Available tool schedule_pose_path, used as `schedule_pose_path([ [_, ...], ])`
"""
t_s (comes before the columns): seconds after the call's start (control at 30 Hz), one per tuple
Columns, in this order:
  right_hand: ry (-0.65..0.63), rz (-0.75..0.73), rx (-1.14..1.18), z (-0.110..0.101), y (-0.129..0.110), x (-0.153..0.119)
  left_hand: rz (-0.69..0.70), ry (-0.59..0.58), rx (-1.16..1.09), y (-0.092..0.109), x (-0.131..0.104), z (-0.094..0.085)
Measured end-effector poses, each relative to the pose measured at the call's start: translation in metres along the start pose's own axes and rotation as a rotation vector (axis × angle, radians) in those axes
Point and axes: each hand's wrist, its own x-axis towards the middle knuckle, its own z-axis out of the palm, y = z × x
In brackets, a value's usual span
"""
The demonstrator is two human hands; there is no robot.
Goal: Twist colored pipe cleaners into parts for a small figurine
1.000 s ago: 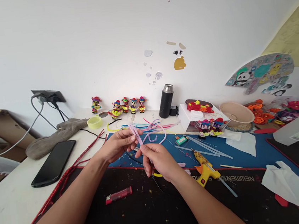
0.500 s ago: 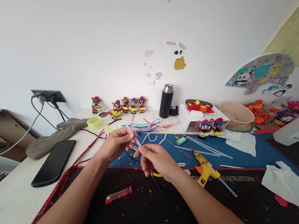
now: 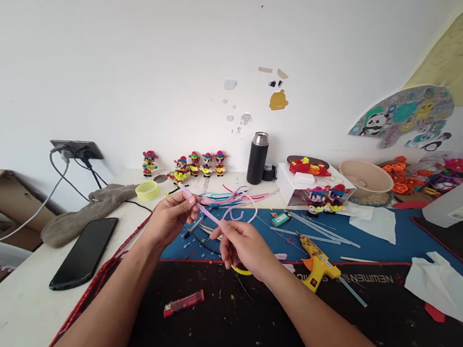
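A pale pink-lilac pipe cleaner (image 3: 206, 211) stretches between my two hands above the blue mat. My left hand (image 3: 174, 215) pinches it near its upper left end, which sticks out past the fingers. My right hand (image 3: 243, 245) grips the lower end between thumb and forefinger, with the other fingers curled below. Behind the hands lie loose pipe cleaners (image 3: 255, 207) in pink, lilac and blue. Something with yellow loop handles (image 3: 242, 272), partly hidden, is under my right hand. A red lighter (image 3: 184, 303) lies nearer me on the black mat.
A yellow glue gun (image 3: 319, 266) with a glue stick rests right of my right hand. Beyond stand a black thermos (image 3: 257, 159), several small pipe-cleaner figures (image 3: 207, 165) and a white box (image 3: 295, 189). A phone (image 3: 85, 252) and driftwood (image 3: 88, 210) lie on the left.
My left hand has slid up and left, away from my right hand, so a longer stretch of the pipe cleaner shows between them. The right hand has barely moved.
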Motion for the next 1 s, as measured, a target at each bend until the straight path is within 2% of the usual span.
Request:
schedule_pose_path([
  [0.23,0.007,-0.019,-0.019,-0.002,0.002,0.000,0.004,-0.010,0.006,-0.003,0.002,-0.004],
  [0.43,0.013,-0.033,-0.071,-0.002,0.005,0.001,0.030,-0.020,0.153,-0.005,0.004,-0.009],
  [0.57,0.017,-0.036,-0.040,-0.003,0.005,0.002,-0.005,-0.041,0.082,-0.007,0.006,-0.013],
  [0.73,0.026,-0.023,-0.058,-0.004,0.003,0.003,-0.002,-0.047,0.251,-0.011,0.008,-0.016],
  [0.87,0.026,-0.018,-0.064,-0.004,0.003,0.002,0.014,-0.044,0.103,-0.013,0.007,-0.015],
  [1.0,0.019,-0.018,-0.068,-0.005,0.004,0.003,0.018,-0.047,0.129,-0.014,0.008,-0.015],
])
